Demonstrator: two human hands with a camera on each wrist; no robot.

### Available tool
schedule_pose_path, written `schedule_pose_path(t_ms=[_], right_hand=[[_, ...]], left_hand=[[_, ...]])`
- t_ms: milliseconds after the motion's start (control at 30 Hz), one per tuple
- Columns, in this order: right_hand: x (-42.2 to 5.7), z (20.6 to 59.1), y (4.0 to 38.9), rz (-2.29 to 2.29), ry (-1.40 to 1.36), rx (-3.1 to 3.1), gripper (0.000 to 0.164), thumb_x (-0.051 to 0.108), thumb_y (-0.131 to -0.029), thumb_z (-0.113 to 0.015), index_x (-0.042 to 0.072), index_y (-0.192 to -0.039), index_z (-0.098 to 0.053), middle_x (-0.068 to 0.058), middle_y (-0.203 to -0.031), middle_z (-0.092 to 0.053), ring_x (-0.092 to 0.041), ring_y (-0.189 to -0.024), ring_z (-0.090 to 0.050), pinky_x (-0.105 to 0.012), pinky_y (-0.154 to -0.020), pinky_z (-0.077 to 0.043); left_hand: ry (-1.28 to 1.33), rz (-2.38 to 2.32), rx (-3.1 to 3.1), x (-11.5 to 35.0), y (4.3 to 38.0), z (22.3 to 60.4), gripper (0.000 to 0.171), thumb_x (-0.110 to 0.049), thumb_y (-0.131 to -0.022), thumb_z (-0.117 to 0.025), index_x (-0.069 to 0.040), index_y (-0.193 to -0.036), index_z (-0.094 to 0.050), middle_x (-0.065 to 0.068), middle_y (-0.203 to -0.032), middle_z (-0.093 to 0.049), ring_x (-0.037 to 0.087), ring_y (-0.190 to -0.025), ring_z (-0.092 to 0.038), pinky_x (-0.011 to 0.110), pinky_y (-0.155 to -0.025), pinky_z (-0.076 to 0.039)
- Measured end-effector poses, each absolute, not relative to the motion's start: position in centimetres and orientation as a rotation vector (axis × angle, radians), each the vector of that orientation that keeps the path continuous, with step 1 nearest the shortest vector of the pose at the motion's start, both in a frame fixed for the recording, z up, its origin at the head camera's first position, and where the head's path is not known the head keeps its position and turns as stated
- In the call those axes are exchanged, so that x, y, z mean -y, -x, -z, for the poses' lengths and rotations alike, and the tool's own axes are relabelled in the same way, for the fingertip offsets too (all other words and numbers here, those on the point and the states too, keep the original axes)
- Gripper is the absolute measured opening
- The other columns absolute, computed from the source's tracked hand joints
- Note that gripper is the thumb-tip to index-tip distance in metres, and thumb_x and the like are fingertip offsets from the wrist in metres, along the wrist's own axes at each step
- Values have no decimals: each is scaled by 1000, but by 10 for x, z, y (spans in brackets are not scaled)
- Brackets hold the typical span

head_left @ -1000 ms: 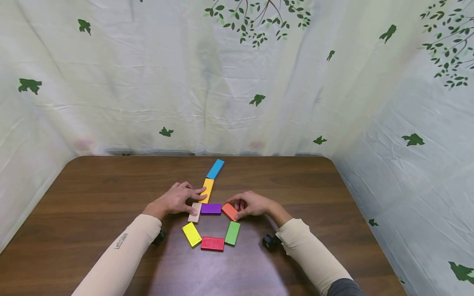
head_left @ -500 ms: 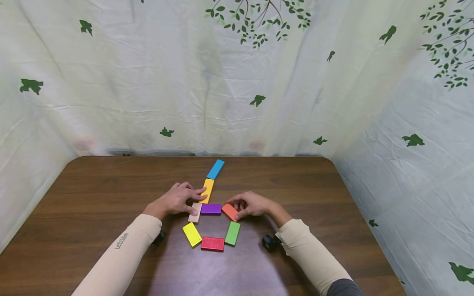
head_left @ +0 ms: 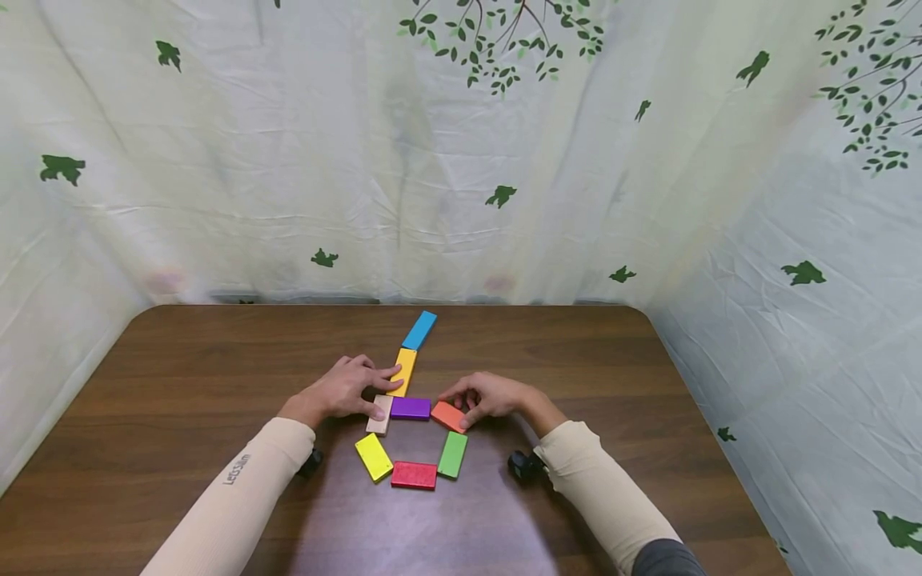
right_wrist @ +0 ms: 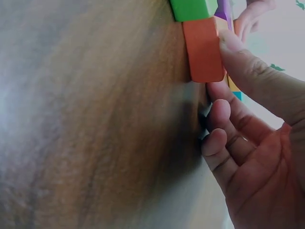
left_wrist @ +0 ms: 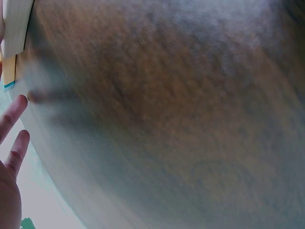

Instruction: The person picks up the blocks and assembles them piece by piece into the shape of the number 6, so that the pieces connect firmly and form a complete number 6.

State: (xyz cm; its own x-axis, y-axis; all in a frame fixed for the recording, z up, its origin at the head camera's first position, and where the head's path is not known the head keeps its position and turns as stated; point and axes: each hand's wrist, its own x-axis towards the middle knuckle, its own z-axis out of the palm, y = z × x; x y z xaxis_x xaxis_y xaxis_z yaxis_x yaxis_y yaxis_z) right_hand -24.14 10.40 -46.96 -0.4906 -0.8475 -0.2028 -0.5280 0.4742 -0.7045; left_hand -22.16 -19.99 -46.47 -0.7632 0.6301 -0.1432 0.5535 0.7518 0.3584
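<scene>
My right hand pinches an orange wooden block between thumb and index finger; in the right wrist view the thumb presses on the orange block, whose far end meets the green block. My left hand lies with its thumb on a pale wood block and extended fingers on an amber block. Between the hands lies a purple block. Only some left fingers show at the edge of the left wrist view.
Nearer the person, a yellow block, a red block and a green block close the ring. A blue block extends the line beyond the amber one. All lie on a brown wooden table, with a leaf-patterned curtain behind.
The orange block has turned slightly, its right end dipping toward the green block, with my right hand's fingers still on it. My left hand and the other blocks look unmoved.
</scene>
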Motion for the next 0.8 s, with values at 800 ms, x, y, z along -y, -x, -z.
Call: schedule_pose_path(t_ms=[800], right_hand=[[-104, 468, 242, 834, 1078, -2139, 54, 10, -84, -75, 7, -134, -57, -6, -99, -59, -8, -70, -50, -20, -64, -44]], left_hand=[[-957, -384, -2701, 198, 220, 464, 67, -47, -78, -72, -17, -136, -55, 5, -148, -45, 27, -111, -45, 46, -92, -33]])
